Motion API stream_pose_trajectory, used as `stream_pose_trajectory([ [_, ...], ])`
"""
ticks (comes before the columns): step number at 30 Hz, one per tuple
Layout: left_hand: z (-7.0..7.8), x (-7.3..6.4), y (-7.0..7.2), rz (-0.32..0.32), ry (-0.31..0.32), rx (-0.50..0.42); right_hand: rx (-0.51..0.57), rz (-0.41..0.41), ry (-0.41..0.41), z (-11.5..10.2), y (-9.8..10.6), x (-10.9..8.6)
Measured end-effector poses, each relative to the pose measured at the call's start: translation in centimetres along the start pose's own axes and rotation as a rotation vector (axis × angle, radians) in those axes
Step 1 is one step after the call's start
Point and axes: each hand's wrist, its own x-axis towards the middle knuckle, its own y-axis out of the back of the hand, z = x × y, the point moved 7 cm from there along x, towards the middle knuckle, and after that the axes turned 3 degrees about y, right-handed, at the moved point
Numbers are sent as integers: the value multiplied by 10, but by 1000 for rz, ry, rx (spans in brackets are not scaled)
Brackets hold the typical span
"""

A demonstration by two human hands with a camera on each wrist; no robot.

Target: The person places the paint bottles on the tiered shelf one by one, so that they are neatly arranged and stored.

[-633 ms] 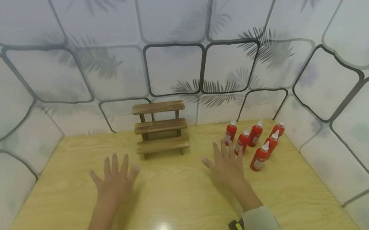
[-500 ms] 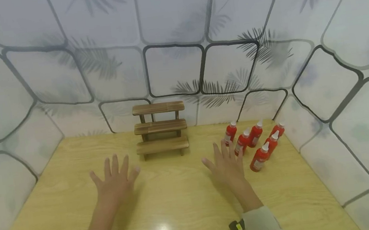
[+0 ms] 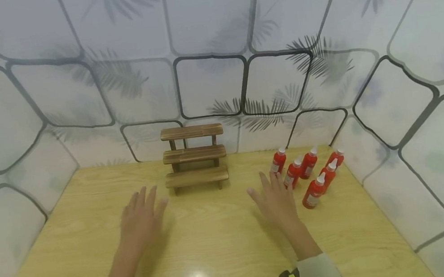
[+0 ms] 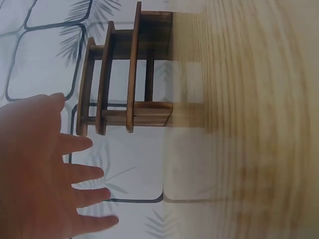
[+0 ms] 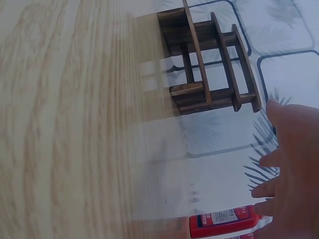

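My left hand (image 3: 139,221) hovers over the left part of the table, fingers extended and holding nothing. To the right, my right hand (image 3: 276,202) has its fingers loosely extended, and its fingertips overlap the nearest bottles in the head view. Several red bottles (image 3: 314,192) with white nozzle caps stand upright in a cluster at the right. One red bottle (image 5: 222,222) with a pale label shows low in the right wrist view, by the fingers. A three-step wooden shelf (image 3: 194,155) stands at the back, between and beyond both hands; the left wrist view shows the shelf (image 4: 132,74) sideways.
The light wooden table (image 3: 213,247) reaches back to a wall (image 3: 212,85) patterned with stone outlines and leaves. More wall rises at the left and right sides. The shelf stands close to the back wall.
The left hand's fingers have drawn closer together, with the little finger tucked in. My right hand has shifted slightly right and down, its fingers a bit more bent. Shelf and bottles stay in place.
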Motion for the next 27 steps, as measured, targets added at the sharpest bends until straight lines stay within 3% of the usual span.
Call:
stream_pose_trajectory([
  [6, -7, 14, 0, -7, 62, -258, 147, 50, 2, -2, 24, -4],
  [14, -20, 35, -14, -33, 136, -638, 383, 132, 41, 14, 55, -20],
  [21, -24, 45, -25, -45, 168, -786, 511, 423, 92, 43, 94, -46],
  [24, -25, 49, -28, -32, 152, -819, 536, 529, 58, 61, 105, -57],
  [27, -26, 55, -31, -14, 130, -875, 544, 583, 19, 78, 110, -65],
])
